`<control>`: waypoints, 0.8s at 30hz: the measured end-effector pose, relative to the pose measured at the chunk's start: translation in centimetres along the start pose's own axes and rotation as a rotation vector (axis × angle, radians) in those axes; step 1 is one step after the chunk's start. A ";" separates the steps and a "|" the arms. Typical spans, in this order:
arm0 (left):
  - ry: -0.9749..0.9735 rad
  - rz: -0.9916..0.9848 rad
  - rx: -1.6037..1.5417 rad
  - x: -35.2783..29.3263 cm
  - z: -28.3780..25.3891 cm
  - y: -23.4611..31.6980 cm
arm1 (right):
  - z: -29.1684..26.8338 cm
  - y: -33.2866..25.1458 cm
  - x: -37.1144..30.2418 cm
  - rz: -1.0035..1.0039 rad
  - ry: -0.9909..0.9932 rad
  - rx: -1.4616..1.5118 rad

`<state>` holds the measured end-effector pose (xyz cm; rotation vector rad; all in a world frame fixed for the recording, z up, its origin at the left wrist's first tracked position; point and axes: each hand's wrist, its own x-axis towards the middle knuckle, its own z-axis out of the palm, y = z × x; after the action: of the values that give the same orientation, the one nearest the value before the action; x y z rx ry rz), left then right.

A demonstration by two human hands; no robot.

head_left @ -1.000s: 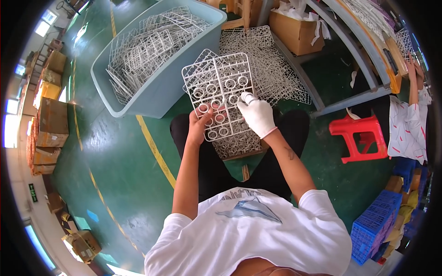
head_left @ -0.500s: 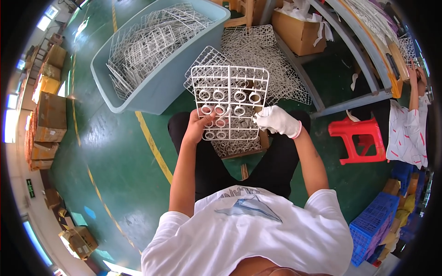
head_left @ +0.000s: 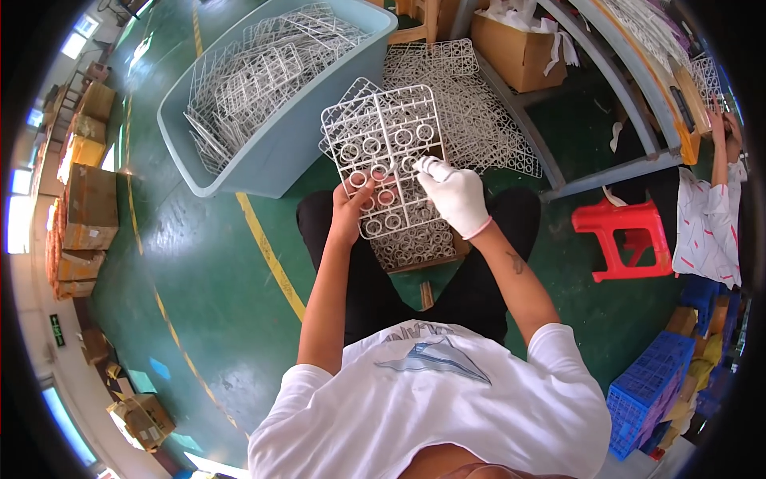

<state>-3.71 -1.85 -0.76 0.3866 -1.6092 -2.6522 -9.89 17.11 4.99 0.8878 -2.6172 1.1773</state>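
My bare left hand grips a white plastic moulding frame by its lower left side, thumb on top. Thin bars cross the frame, and several small rings sit between them in its lower half; the upper half has bars only. On my right hand is a white glove. Its fingers are pinched at a ring in the frame's right middle part, and they partly hide that ring. Below the frame, between my knees, a cardboard box holds many loose white rings.
A blue-grey tub full of white frames stands ahead left. More frames are piled beyond my hands. To the right are a metal stand, a red stool and another person. Blue crates lie lower right.
My right hand has moved left and up from the frame's right edge onto a ring. The frame has tilted, its top swinging left.
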 end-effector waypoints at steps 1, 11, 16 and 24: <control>0.014 0.000 -0.014 0.1 -0.1 -0.2 | 0.7 -0.1 0.4 0.020 -0.088 -0.121; -0.054 -0.013 0.031 -0.2 -0.8 -0.4 | 0.1 2.6 1.6 0.636 -0.531 1.146; 0.042 -0.015 -0.137 0.2 -1.1 -0.4 | 0.6 2.1 -0.3 -0.268 -0.546 0.496; 0.014 0.018 -0.007 0.5 1.3 -0.3 | -1.6 1.0 3.9 -0.030 0.113 -0.492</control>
<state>-4.46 -0.60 -0.55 0.3877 -1.5909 -2.6358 -13.87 17.01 6.83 0.7288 -2.6058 0.5115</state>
